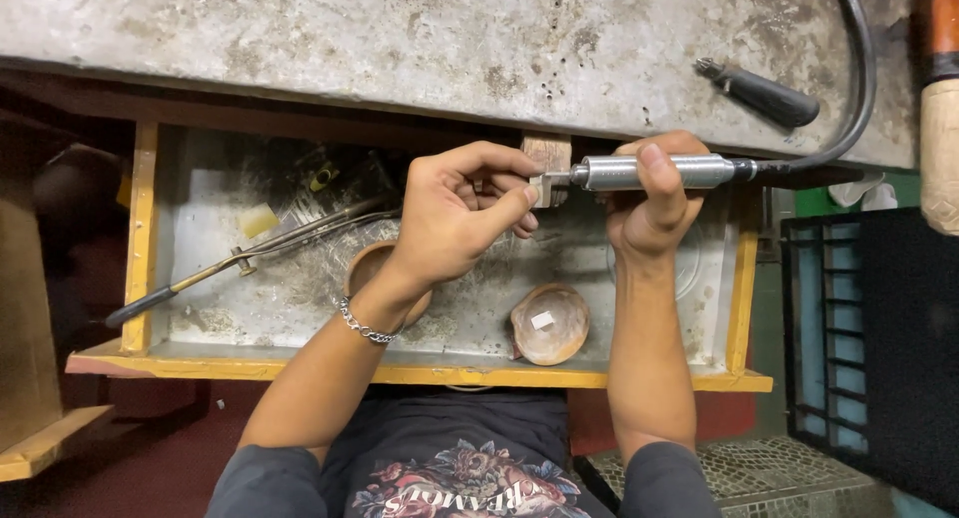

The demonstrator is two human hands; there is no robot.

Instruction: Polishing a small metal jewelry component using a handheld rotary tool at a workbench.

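My right hand (651, 196) grips a silver rotary handpiece (649, 171) that lies level, its tip pointing left and a black flexible shaft (857, 88) curving up from its rear. My left hand (460, 210) pinches a small pale piece (535, 190) against the tool's tip, beside a wooden peg (548, 153) that juts from the bench edge. The piece is mostly hidden by my fingers. A silver chain bracelet (362, 325) circles my left wrist.
Below my hands is a dusty yellow-rimmed tray (741, 308) holding a shell dish (549, 324) with a small white bit, a brown bowl (368, 268), long metal tongs (250, 256) and scraps. A dark-handled tool (764, 95) lies on the stained workbench (400, 38). A dark crate (869, 338) stands right.
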